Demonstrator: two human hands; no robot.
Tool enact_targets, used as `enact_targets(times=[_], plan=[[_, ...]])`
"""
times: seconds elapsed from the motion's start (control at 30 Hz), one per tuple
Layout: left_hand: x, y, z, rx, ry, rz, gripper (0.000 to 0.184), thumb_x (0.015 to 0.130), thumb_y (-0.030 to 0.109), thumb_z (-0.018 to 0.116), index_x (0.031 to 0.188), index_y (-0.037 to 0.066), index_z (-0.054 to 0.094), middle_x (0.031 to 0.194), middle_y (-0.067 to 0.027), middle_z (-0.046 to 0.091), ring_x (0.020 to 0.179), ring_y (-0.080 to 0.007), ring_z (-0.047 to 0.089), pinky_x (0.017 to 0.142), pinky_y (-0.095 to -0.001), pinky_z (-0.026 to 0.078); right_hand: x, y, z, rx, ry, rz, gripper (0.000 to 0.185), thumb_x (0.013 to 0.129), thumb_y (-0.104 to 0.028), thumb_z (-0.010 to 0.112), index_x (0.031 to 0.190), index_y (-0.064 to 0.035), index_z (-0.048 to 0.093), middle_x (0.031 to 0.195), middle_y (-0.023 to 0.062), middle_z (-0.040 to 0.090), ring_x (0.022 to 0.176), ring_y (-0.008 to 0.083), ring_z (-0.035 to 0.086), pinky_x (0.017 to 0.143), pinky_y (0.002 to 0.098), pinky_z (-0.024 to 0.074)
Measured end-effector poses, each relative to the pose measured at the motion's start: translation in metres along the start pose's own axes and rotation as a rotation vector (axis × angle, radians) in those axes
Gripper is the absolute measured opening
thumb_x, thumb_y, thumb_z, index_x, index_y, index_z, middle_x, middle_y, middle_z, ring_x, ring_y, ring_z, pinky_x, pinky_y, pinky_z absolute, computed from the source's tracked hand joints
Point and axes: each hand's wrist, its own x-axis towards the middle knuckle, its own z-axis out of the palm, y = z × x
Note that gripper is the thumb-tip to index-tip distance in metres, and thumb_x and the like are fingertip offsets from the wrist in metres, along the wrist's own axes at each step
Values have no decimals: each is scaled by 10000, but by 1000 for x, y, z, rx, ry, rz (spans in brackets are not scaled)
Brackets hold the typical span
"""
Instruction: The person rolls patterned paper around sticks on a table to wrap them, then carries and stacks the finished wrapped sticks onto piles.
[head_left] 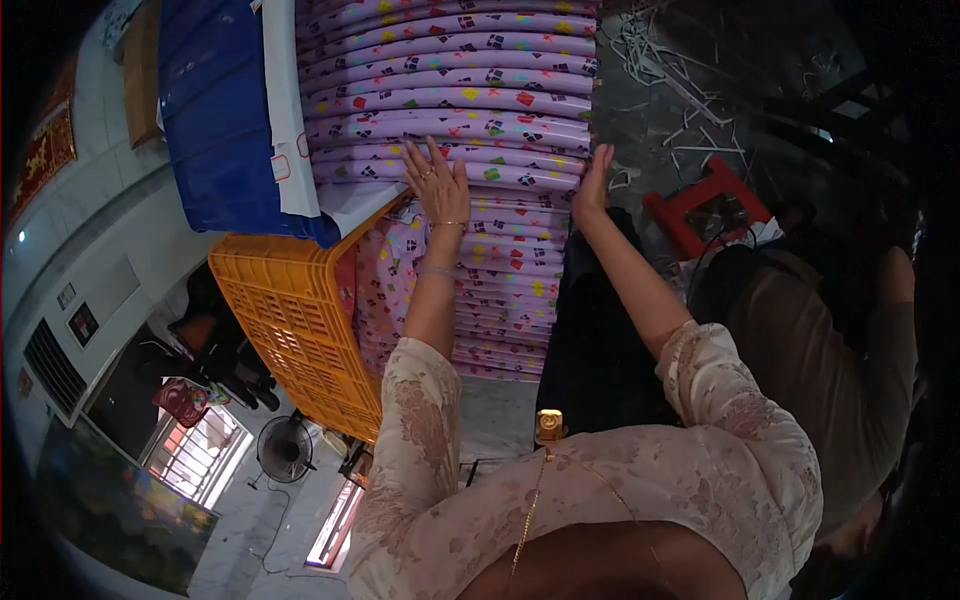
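Rows of glossy purple folded sheets (pixel 450 100), printed with small colored figures, lie stacked in front of me. My left hand (pixel 437 188) rests with fingers spread on the nearest row of them, a ring and bracelet on it. Against the right end of the same row, my right hand (pixel 593 187) is held upright, its fingers stretched out. Below my hands, more purple sheets (pixel 505 300) in the same print sit in thinner layers. Neither hand grips anything.
A blue crate (pixel 215 120) and an orange crate (pixel 295 320) stand left of the stack. To the right are a red stool (pixel 715 205), scattered white strips (pixel 700 110) on the floor, and another person (pixel 810 350). A fan (pixel 285 448) stands at lower left.
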Motion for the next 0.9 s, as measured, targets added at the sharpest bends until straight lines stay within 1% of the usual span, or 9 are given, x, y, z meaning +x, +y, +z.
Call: enact_targets(times=[0.13,0.27,0.37,0.43,0.6,0.77,0.8,0.83,0.9], plan=[[3,-4,2,-31,-1,-1,617,872,353,386,1344,42,139,1386,-215,61,1279,-378,59,1008,-493,109,0,-6,-6,-95,-53,-106,720,845,-510,378,1363,-109,80,1408,131,50,1281,267,127,1022,360,127],[-12,0,-11,-292,197,8,662,856,320,438,1334,2,109,1378,-228,68,1275,-377,76,1012,-471,118,-3,-8,-41,-292,67,-358,588,882,-422,355,1306,-29,251,1347,163,213,1216,273,262,995,310,199],[-63,25,-22,-372,266,-99,665,829,233,496,1318,-21,124,1370,-238,76,1266,-372,118,1008,-463,137,-26,-9,-81,-400,131,-324,568,884,-406,354,1276,-1,288,1287,163,320,1170,275,315,967,325,244],[-116,47,-24,-464,246,-92,669,799,172,533,1311,-18,147,1359,-243,97,1256,-376,142,1002,-462,152,-24,15,-130,-722,153,-272,535,884,-377,364,1267,-9,305,1209,144,403,1144,283,343,932,333,293],[-289,94,-1,-508,149,-2,719,719,109,591,1301,-1,184,1335,-254,124,1216,-407,199,972,-467,207,-126,12,-198,-542,-12,-28,431,854,-306,453,1197,-47,413,1089,85,472,937,204,510,755,308,417],[-417,121,1,-571,-281,240,659,687,154,633,1259,58,319,1321,-225,209,1191,-404,241,952,-473,254,-225,-14,-279,-522,-261,205,352,848,-286,473,1129,-73,467,1027,58,525,850,146,541,695,276,431],[-428,119,16,-504,-344,343,489,727,248,598,1146,41,453,1191,-221,420,1103,-371,395,905,-415,335,-246,-18,-293,-623,-383,237,332,848,-290,478,1109,-85,478,1003,50,546,853,141,547,699,268,432],[-428,119,20,-501,-352,381,489,727,248,598,1146,41,453,1191,-221,420,1103,-371,395,905,-415,335,-269,-25,-306,-595,-365,219,332,848,-290,478,1109,-85,478,1003,50,546,853,141,547,699,268,432],[-420,126,21,-404,-1135,639,374,771,278,546,1059,41,515,1032,-192,547,984,-325,512,824,-392,404,-310,-37,-334,-869,-496,125,322,860,-273,461,1114,-76,485,996,56,561,840,143,555,713,267,435]])
